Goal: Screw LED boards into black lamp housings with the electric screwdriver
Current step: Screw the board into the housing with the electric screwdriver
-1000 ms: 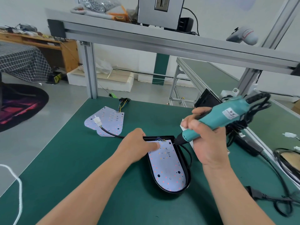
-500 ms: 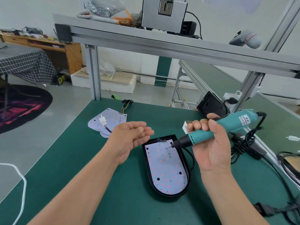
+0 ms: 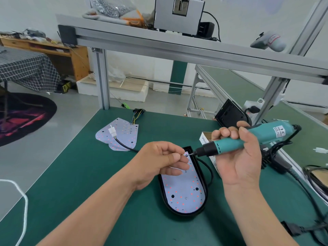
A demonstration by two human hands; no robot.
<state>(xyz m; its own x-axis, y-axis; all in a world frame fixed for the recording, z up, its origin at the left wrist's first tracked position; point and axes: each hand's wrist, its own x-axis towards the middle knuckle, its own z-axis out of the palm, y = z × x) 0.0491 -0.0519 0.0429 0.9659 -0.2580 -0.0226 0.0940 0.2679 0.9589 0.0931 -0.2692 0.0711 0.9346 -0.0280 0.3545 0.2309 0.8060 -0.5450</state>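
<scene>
Bare left grip [image 3: 156,162], bare right grip [image 3: 239,162], bare forearms [image 3: 92,210], short trimmed fingernails [image 3: 176,157], creased knuckles

hands [image 3: 156,162] [image 3: 243,164]: 2 | screwdriver [image 3: 230,145]: 1 | black housings [image 3: 184,215] [image 3: 230,115]: 2 | box [image 3: 205,138]: 1

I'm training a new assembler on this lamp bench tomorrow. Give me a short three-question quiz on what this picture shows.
1. True or false: the electric screwdriver lies on the green mat.
2. Which hand grips the screwdriver? A) left hand B) right hand C) both
3. Fill in: the bit tip meets a small part pinched by the ___ hand's fingers.

Key
1. False: it is held in the air, over the top end of the black lamp housing.
2. B
3. left (the part is too small to identify)
</scene>
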